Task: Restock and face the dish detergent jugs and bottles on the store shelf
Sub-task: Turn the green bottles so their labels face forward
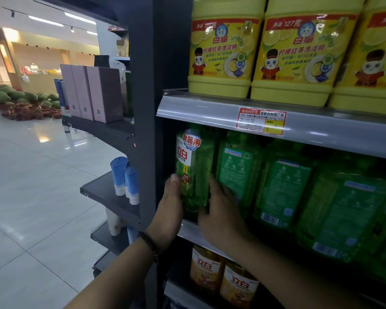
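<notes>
the green bottle (193, 166) stands upright between both hands: left hand (171, 210) grips its left edge, right hand (221, 217) wraps its right side; label angled left.

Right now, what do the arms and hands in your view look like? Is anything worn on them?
The left forearm and right forearm are bare, with no sleeves in view. Neither the left hand nor the right hand wears a glove. The left wrist carries a dark beaded bracelet. I see no watch or ring, though some fingers are hidden.
</notes>
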Motion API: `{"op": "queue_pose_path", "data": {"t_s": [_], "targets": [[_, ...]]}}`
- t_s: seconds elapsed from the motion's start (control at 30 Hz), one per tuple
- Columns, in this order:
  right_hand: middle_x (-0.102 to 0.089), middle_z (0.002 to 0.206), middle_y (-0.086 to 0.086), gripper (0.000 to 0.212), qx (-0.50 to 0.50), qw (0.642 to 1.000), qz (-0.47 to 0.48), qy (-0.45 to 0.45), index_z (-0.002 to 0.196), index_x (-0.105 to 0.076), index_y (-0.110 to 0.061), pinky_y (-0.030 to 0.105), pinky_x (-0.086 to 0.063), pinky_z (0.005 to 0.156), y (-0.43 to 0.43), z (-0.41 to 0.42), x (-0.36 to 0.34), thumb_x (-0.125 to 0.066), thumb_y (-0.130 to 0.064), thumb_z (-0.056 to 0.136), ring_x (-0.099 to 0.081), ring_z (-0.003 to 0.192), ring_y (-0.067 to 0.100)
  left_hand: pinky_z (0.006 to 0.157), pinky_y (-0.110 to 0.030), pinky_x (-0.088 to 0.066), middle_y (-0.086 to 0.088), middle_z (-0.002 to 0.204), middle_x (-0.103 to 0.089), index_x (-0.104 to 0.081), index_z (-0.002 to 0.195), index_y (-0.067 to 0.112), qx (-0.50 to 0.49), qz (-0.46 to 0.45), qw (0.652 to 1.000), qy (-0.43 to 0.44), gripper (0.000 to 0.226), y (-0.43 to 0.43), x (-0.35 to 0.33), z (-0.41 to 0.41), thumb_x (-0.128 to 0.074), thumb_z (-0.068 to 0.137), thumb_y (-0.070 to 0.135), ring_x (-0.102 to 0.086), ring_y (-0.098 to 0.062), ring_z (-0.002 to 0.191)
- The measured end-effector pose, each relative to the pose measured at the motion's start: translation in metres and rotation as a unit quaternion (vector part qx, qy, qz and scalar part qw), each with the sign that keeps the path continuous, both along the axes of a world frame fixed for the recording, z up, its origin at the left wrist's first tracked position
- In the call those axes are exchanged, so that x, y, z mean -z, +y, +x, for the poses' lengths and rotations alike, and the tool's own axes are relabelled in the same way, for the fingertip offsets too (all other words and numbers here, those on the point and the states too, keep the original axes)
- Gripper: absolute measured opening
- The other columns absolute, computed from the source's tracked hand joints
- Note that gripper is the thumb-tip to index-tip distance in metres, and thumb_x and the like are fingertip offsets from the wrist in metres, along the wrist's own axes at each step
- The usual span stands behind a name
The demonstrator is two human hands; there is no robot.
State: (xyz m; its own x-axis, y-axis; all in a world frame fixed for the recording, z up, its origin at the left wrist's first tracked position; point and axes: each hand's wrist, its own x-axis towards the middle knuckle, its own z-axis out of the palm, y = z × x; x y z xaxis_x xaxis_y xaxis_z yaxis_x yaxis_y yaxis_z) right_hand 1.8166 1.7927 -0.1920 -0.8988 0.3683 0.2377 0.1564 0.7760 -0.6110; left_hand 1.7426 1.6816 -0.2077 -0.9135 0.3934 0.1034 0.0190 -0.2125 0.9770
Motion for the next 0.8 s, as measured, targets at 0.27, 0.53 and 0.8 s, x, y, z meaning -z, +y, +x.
{"op": "queue_pose_path", "data": {"t_s": [0.27,0.53,0.8], "targets": [[-0.046,0.163,0.009,0.097,-0.057,0.997,-0.022,-0.049,0.17,0.001,-0.037,0.042,-0.048,0.115,-0.002,-0.003,-0.003,-0.06,-0.012,0.099,-0.051,0.143,0.031,0.115,-0.046,-0.05,0.0,0.139,-0.071,-0.064,0.132,0.04,0.043,0.045,0.996,-0.07,0.048,0.005,-0.002,-0.001,-0.031,0.107,0.064,-0.067,-0.02,0.128],[-0.049,0.162,0.011,0.112,-0.051,0.993,-0.039,-0.102,0.167,0.016,-0.037,0.035,-0.052,0.106,0.012,-0.013,-0.012,-0.065,-0.017,0.093,-0.059,0.134,0.031,0.103,-0.04,-0.055,0.005,0.115,-0.081,-0.075,0.108,0.04,0.078,0.063,0.991,-0.092,0.048,0.016,-0.011,-0.008,-0.032,0.107,0.063,-0.074,-0.018,0.115],[-0.044,0.164,0.011,0.109,-0.042,0.993,-0.039,-0.102,0.167,0.015,-0.037,0.033,-0.053,0.099,0.016,-0.019,-0.014,-0.064,-0.016,0.095,-0.058,0.134,0.03,0.104,-0.038,-0.053,0.014,0.109,-0.081,-0.071,0.111,0.04,0.094,0.045,0.992,-0.068,0.046,0.019,-0.016,-0.011,-0.031,0.107,0.062,-0.076,-0.007,0.108]]}}
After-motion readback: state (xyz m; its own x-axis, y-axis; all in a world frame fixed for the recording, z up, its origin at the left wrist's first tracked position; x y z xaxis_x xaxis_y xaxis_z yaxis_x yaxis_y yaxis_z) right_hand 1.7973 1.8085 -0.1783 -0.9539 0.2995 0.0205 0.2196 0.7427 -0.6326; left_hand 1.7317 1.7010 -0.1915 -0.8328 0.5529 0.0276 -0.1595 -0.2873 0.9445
